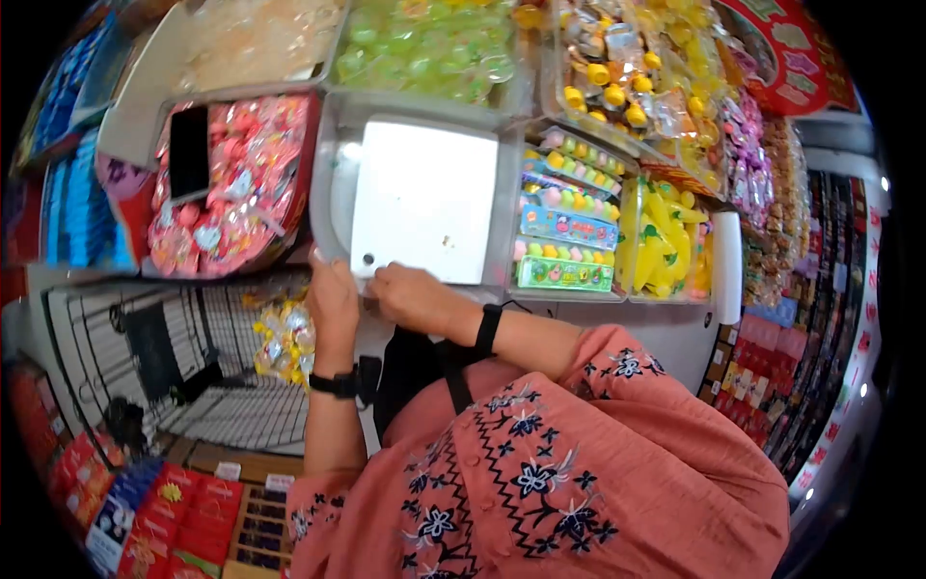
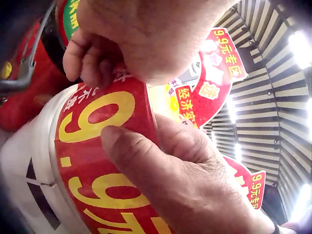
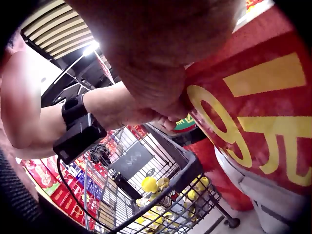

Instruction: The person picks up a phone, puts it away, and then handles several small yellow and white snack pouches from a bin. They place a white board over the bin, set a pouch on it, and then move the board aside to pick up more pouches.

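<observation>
Both hands met at the front rim of the empty bin (image 1: 424, 198), where the red label (image 2: 97, 161) with yellow "9.9" figures lay along the white front edge. The left hand (image 2: 146, 39) curled its grip over the label's upper end. The right hand (image 2: 180, 185) pinched the label beside it, thumb flat on the printed face. A tray of pink toys (image 1: 241, 183) stood just left of the bin, a dark phone (image 1: 189, 152) lying on it. The wire cart (image 3: 161, 195) stood below the bin's front.
</observation>
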`<state>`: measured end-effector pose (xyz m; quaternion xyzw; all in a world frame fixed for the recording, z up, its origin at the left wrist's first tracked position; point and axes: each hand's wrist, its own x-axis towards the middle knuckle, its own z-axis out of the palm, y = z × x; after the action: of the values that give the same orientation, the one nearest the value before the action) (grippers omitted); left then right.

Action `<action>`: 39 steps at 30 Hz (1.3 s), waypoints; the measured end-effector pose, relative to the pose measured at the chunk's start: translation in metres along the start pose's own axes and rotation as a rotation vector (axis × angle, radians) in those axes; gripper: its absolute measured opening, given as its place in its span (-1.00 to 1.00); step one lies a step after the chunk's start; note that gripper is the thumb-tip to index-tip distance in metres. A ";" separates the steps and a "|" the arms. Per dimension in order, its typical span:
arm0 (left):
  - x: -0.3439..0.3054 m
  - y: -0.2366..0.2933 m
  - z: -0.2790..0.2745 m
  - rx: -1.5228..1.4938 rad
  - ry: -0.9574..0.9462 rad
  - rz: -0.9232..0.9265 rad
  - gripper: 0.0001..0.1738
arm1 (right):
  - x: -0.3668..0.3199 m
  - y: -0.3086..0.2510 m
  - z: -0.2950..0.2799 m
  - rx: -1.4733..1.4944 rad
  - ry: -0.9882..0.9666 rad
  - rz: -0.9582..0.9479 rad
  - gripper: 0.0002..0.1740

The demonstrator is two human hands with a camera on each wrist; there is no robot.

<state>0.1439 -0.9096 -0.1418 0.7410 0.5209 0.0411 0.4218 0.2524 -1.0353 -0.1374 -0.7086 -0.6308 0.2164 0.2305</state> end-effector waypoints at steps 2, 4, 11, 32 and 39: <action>0.004 0.000 -0.001 0.078 -0.074 -0.113 -0.43 | -0.002 0.001 0.007 0.003 -0.023 0.028 -0.85; -0.004 0.000 -0.008 -0.057 -0.039 -0.042 -0.35 | -0.002 -0.002 -0.003 0.089 -0.056 0.034 -0.78; -0.069 -0.097 -0.042 -0.288 0.118 -0.150 -0.37 | 0.016 -0.056 -0.039 0.160 0.108 -0.133 -0.57; -0.072 -0.209 -0.022 0.237 -0.015 0.290 -0.21 | 0.038 -0.052 0.013 -0.040 0.224 -0.260 -0.59; -0.062 -0.185 -0.030 0.224 -0.213 0.314 -0.10 | 0.038 -0.063 -0.022 0.580 0.290 0.257 -0.80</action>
<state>-0.0361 -0.9236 -0.2228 0.8554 0.3527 -0.0304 0.3781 0.2195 -0.9930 -0.0825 -0.7106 -0.4095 0.3111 0.4803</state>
